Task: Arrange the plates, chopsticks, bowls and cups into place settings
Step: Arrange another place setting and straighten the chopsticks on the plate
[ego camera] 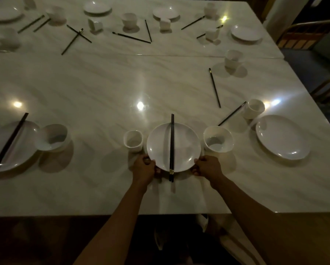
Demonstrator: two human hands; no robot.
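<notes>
A white plate (185,148) lies near the table's front edge with a pair of black chopsticks (172,148) laid straight across its middle. My left hand (145,167) grips the plate's near-left rim and my right hand (208,166) grips its near-right rim. A white cup (133,140) stands just left of the plate and a white bowl (218,139) just right of it. At the left, another plate (24,150) carries chopsticks (8,145), with a bowl (52,137) beside it.
To the right lie a plate (282,137), a cup (255,108) and two loose chopsticks (215,87) (232,113). Several plates, bowls, cups and scattered chopsticks crowd the far side. Wooden chairs (303,36) stand past the table's right edge.
</notes>
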